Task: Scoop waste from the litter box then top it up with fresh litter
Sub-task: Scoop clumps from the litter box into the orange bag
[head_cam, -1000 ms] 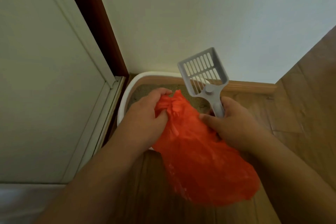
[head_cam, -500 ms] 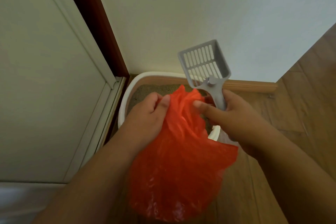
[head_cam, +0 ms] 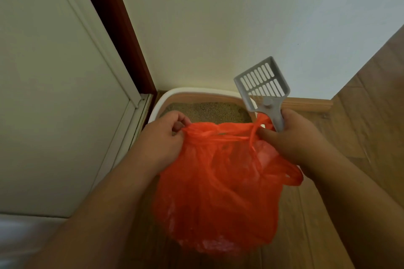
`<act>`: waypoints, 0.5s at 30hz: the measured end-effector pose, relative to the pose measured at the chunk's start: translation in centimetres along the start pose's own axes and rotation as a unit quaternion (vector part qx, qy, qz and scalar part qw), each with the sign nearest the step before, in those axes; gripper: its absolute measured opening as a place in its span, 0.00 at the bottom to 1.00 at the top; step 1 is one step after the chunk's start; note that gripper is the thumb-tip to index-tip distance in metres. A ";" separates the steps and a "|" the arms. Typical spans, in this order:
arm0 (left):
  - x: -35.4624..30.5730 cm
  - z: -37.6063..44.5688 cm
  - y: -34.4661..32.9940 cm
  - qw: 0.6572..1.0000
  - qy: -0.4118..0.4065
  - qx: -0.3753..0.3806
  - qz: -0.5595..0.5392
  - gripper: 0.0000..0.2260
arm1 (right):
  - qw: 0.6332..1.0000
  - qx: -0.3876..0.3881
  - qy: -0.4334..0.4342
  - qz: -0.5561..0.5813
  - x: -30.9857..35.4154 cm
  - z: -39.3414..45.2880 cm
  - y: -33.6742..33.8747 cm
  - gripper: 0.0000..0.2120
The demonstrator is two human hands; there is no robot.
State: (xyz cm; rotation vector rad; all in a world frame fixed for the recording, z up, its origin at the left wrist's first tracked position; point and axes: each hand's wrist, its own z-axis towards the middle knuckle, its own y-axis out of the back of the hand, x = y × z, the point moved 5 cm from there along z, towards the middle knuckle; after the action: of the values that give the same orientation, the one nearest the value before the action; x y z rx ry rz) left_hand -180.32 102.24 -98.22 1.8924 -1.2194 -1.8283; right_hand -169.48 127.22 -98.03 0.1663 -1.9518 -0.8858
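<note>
Door point(head_cam: 54, 94): pale panel, well left of the left hand; its frame meets the wall at the corner.
Left hand point(head_cam: 162, 140): fingers curled, pinching the left rim of the bag.
Litter box point(head_cam: 166, 98): white rim, just beyond both hands, tucked into the corner; sandy litter point(head_cam: 207, 111) visible inside.
Bag point(head_cam: 218, 185): orange plastic, hanging between and below the hands, covering the near part of the box.
Right hand point(head_cam: 290, 137): fingers curled round the scoop handle and the bag's right rim together; one bag loop hangs free below it.
Scoop point(head_cam: 262, 85): grey, slotted, upright above the right hand, apparently empty.
Change: a second ago the bag was bunched between close hands; now the hands are apart and the mouth is stretched wide.
Meaning: judged as readying the bag for waste; scooping not yet begun.
Edges: wall and skirting close behind the box, door frame tight on its left.
Open room: wooden floor point(head_cam: 360, 137) to the right of the right hand gives the freest path.
</note>
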 end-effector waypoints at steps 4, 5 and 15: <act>1.1 0.4 0.7 0.994 0.024 -0.043 0.101 0.10 | 0.997 0.042 -0.034 0.054 -0.3 -0.1 0.3 0.18; 1.4 0.5 1.0 0.992 0.032 -0.054 0.111 0.12 | 0.996 0.052 -0.044 0.064 -0.4 -0.1 0.4 0.17; 4.9 0.8 1.2 0.983 0.109 0.016 0.149 0.16 | 0.999 0.037 0.003 0.017 -0.1 0.6 -1.2 0.10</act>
State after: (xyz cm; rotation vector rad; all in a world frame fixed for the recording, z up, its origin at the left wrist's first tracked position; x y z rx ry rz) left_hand -182.20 98.43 -101.03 1.7588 -1.3732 -1.4178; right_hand -170.16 126.71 -99.06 0.1769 -1.9776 -0.7914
